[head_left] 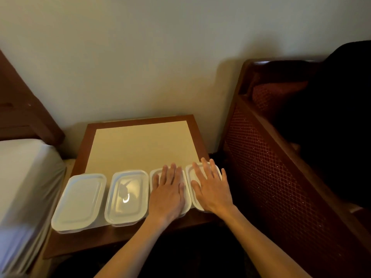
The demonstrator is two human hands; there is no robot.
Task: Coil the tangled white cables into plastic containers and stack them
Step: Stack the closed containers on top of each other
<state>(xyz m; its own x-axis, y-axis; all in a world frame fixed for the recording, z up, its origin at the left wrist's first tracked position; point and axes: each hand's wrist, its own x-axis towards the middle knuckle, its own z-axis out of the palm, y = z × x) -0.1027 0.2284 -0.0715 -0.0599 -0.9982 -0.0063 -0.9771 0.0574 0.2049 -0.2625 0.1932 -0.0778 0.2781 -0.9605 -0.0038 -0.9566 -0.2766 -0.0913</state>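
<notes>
From the head view, four lidded plastic containers stood in a row along the worktop's near edge; the first container sat at the near left corner, overhanging the edge a little, the second container just beside it, the third container and the fourth container running on to the near right corner. The left hand lay flat on the third lid, fingers straight and spread, gripping nothing; the right hand lay the same way on the fourth lid, palm down, fingers extended toward the far edge. No white cable showed loose on the worktop; whether coils lay inside could not be told through the cloudy lids — the second showed only a glare and a dim shape. By my judgement the coiling and lidding were finished, or nearly so, with both hands pressing the last lids home; the stacking was not yet begun — all four containers stood side by side, none on another.
</notes>
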